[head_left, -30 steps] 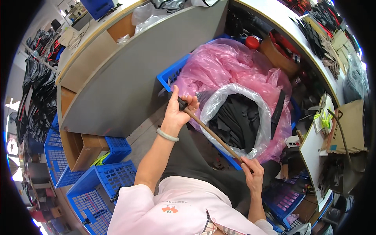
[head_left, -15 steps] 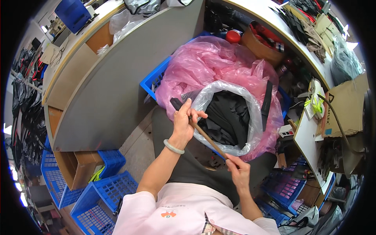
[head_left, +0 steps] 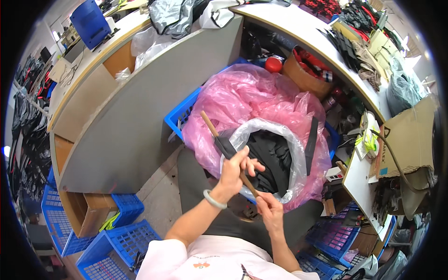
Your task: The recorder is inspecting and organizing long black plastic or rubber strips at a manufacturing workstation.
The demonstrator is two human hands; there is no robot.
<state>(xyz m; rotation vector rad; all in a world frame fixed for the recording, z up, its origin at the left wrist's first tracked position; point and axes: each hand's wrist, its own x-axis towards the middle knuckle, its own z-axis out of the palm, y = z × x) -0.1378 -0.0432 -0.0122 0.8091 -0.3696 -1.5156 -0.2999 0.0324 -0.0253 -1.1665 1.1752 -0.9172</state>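
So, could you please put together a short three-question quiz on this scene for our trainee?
1. Multiple choice: where is the pale bangle worn?
A) On the right wrist
B) On the left wrist
C) On neither wrist

2. True or false: the right hand holds the wooden stick nearer to the person's body than the left hand does.

3. Open question: what colour is the fabric inside the whitish plastic bag?

Key:
1. B
2. True
3. Black
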